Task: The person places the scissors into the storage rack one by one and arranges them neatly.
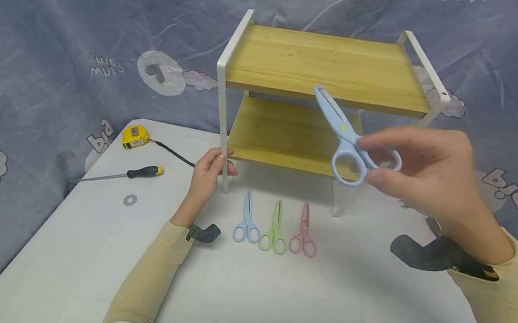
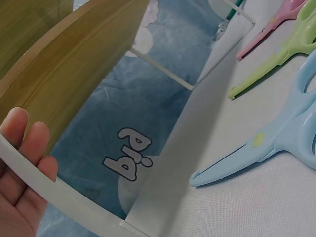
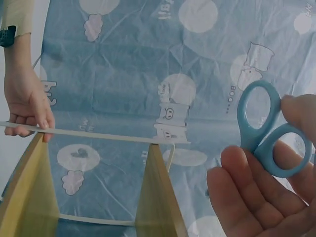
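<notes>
My right hand (image 1: pixel 436 173) holds a pair of light blue scissors (image 1: pixel 343 130) by the handles, thumb and fingers pinching near the rings. The scissors are raised in front of the shelf, blades up and to the left, overlapping the top board in the head view. A two-tier shelf (image 1: pixel 325 58) with wooden boards and a white metal frame stands on the table. My left hand (image 1: pixel 206 174) grips its left front leg, close to the lower board. Before the shelf lie blue scissors (image 1: pixel 247 216), green scissors (image 1: pixel 276 226) and pink scissors (image 1: pixel 304 230) in a row, tips toward the shelf.
Left on the white table (image 1: pixel 91 249) are a yellow tape measure (image 1: pixel 135 137) with a black cord (image 1: pixel 173 151), a screwdriver (image 1: pixel 144 172) and a grey washer (image 1: pixel 130 200). A patterned blue-grey cloth (image 1: pixel 65 33) hangs behind. The left wrist view shows a green-handled object (image 2: pixel 236 10) beyond the shelf.
</notes>
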`<state>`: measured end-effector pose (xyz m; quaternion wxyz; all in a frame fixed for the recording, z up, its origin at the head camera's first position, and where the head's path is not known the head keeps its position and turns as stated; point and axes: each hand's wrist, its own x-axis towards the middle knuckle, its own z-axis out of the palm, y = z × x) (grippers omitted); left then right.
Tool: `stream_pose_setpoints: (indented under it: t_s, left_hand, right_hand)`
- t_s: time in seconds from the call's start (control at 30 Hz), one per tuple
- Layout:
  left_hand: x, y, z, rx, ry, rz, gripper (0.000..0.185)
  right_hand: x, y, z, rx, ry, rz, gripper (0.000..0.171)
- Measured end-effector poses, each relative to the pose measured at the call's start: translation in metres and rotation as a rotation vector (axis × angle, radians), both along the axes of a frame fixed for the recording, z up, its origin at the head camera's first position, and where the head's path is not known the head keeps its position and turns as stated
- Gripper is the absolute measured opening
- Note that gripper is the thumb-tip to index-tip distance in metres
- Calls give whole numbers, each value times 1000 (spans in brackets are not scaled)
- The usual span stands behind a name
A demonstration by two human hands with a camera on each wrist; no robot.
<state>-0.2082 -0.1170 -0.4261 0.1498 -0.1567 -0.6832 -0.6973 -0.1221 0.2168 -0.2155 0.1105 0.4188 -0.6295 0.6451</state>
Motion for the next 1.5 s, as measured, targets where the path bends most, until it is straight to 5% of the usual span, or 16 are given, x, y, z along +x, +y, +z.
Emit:
stream_pose_setpoints:
  t_s: [0.23, 0.67, 1.1, 1.5]
  left_hand:
    - [1, 0, 1, -1, -2, 0, 29]
    - [-1, 0, -2, -13, 3, 9, 29]
    - [-2, -1, -1, 3, 33, -1, 29]
    - [-3, -1, -2, 12, 30, -6, 29]
  right_hand:
    - [-19, -40, 24, 79, 73, -150, 33]
    - [-63, -94, 46, 433, 184, -532, 19]
    - [-99, -129, 61, 611, 130, -568, 26]
    - [-107, -135, 62, 699, 73, -588, 31]
